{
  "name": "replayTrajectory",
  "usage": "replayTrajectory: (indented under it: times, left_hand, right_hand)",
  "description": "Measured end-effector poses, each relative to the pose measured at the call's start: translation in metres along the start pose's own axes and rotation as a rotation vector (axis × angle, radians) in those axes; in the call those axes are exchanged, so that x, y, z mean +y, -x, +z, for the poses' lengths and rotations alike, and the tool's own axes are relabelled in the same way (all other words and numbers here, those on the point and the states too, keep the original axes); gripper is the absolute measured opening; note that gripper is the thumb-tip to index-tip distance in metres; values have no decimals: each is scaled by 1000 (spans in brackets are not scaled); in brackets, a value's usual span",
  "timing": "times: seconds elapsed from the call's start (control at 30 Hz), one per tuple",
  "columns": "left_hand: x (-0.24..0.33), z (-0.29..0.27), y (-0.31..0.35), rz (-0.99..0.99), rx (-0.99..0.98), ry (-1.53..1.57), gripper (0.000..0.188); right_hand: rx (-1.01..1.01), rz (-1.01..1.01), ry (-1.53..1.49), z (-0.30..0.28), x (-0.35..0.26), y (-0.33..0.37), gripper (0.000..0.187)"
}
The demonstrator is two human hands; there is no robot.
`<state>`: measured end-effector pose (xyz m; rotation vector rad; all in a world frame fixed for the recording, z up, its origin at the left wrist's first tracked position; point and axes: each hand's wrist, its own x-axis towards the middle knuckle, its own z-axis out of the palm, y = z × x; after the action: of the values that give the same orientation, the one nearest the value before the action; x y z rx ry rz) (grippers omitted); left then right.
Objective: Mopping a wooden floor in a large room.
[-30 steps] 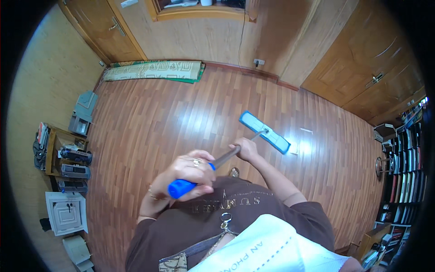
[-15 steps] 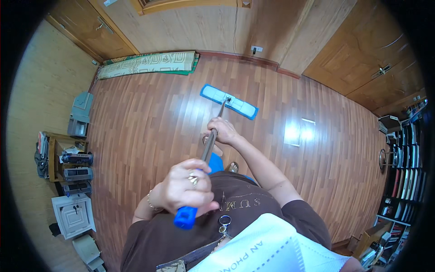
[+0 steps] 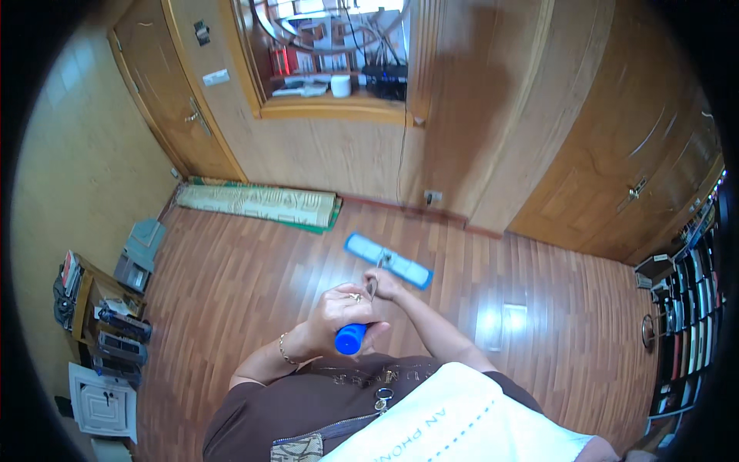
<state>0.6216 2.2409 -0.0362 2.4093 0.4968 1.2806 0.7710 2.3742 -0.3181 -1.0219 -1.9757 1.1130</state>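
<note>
Mop head: the flat blue mop head point(image 3: 397, 265) lies on the wood floor point(image 3: 246, 285) just beyond the hands, its left end farther off than its right.
Mop pole: the pole point(image 3: 372, 289) runs steeply up toward the near side, ending in a blue grip point(image 3: 350, 339).
Right hand: the right hand point(image 3: 382, 283) is closed round the pole, lower down and nearer the mop head.
Left hand: the left hand point(image 3: 342, 313) is wrapped round the pole's upper end, at the blue grip.
Rug risk: the folded rug point(image 3: 258, 203) lies far left by the wall; a long push leftward could catch its loose edge and ruck it.
Wall risk: pushing too far could knock the mop head against the far wall point(image 3: 339, 165) or reach the outlet point(image 3: 433, 197).
Shelf risk: a wide rightward swing might bump the loaded shelves point(image 3: 687, 316).
Footing: glare hides whether the floor is damp; if so, a slip is possible.
</note>
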Motion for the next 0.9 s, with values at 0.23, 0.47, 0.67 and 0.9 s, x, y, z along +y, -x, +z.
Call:
replayTrajectory:
  times: [0.23, 0.47, 0.67, 0.9]
  left_hand:
    - [-2, -66, -70, 140, 66, -57, 24]
    - [-68, -44, -97, 155, -294, 415, 43]
    - [-153, -23, -122, -143, -98, 217, 36]
    - [-308, 27, -46, -489, -199, 216, 33]
  right_hand:
    - [-310, -21, -56, 30, -29, -53, 29]
    - [-212, -147, -239, -45, -54, -111, 34]
    - [-130, -201, -507, -112, -85, -130, 40]
    - [211, -635, -778, -203, -161, -137, 65]
